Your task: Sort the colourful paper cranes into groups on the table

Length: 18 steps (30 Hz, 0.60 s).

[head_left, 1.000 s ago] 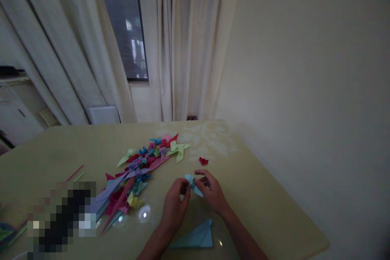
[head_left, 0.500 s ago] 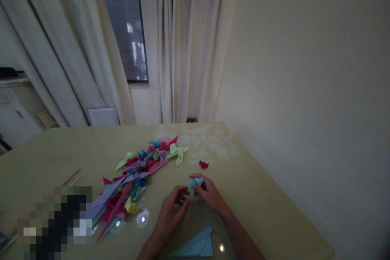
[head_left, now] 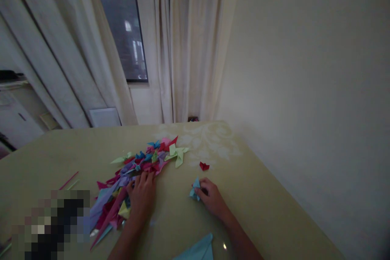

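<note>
My right hand (head_left: 211,198) pinches a small folded light-blue paper piece (head_left: 195,189) just above the olive tabletop (head_left: 268,219). My left hand (head_left: 141,196) lies flat with fingers stretched out on the near part of a heap of colourful folded paper pieces (head_left: 134,172), which runs from the table's middle towards the near left. A tiny red folded piece (head_left: 204,166) sits alone beyond my right hand. Between my forearms, at the lower edge of the view, lies a larger light-blue folded sheet (head_left: 198,250).
A pink strip (head_left: 68,180) lies on the table at the left. A blurred-out dark patch (head_left: 50,223) covers the near left. Curtains (head_left: 179,44) and a dark window (head_left: 122,24) stand behind the table; a plain wall (head_left: 304,89) runs along its right edge.
My left hand let go of the light-blue piece and moved left onto the heap of folded papers. My right hand kept the piece and stayed in place.
</note>
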Each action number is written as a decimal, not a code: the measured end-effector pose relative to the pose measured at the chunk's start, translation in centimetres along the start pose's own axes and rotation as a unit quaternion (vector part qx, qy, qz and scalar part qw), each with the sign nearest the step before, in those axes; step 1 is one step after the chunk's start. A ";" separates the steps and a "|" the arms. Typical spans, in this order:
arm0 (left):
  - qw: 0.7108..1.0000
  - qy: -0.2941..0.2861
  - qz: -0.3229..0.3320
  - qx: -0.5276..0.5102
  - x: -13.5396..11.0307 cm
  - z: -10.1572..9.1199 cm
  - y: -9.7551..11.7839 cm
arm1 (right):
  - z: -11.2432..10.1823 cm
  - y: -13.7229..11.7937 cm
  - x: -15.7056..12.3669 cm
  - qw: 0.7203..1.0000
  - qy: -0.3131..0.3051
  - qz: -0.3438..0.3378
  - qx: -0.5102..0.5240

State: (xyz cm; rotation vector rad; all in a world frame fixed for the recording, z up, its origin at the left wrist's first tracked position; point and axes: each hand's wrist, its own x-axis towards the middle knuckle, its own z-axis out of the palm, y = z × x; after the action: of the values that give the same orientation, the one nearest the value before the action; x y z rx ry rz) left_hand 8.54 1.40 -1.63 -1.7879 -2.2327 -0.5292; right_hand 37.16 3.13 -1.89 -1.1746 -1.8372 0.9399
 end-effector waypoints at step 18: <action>0.720 -0.037 -0.189 -0.667 -2.9 -5.1 4.9 | -0.9 -3.0 -1.6 0.961 0.270 -0.049 -0.029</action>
State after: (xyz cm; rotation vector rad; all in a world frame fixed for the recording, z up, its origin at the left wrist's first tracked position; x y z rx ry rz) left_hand 13.71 -2.44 2.50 -1.6169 -2.3366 -2.7200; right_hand 37.23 0.84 0.80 -1.2156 -1.4662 0.4476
